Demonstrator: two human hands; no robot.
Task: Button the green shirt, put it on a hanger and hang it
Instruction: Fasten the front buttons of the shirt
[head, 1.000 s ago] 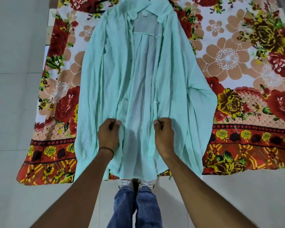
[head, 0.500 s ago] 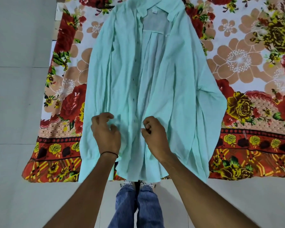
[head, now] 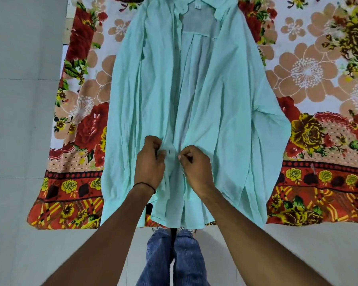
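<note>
The thin, light green shirt (head: 205, 89) lay flat and open on the red and orange flowered cloth (head: 308, 69). Its long way ran straight away from the person, collar far, bottom edge near. Both hands were low on the shirt, equally close to the gap. The left hand (head: 150, 164) pinched one front edge with curled fingers. The right hand (head: 196, 166) pinched the other. The edges were close together but not yet joined.

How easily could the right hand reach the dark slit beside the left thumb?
Probably yes: the right hand, pinching its shirt edge, sits close beside the dark slit, with only flat fabric between them.
</note>
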